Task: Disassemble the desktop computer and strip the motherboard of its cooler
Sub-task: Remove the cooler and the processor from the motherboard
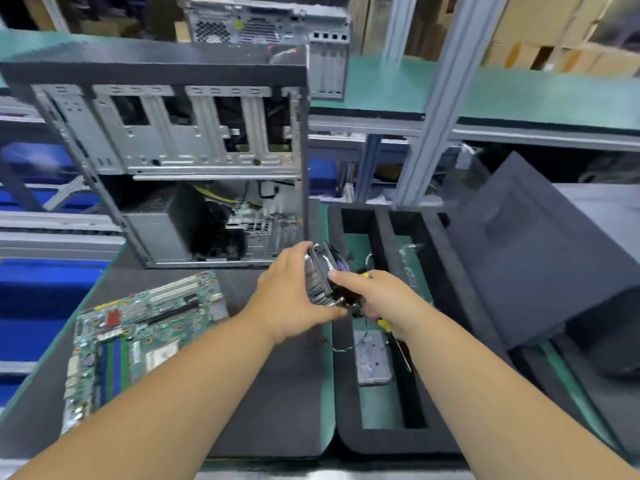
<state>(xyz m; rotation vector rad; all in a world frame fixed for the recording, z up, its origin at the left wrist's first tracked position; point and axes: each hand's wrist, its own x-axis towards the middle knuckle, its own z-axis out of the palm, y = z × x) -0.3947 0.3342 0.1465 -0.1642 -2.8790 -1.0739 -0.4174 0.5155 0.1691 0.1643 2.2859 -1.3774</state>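
Now the finned metal cooler with its black fan (325, 278) is clasped between the left hand (294, 292) and right hand (377, 299), above the foam tray's (381, 441) left edge, right of the bare green motherboard (138, 337).

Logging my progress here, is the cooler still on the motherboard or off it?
Off. Both hands, left hand and right hand, hold the cooler above the tray, while the motherboard lies apart on the mat.
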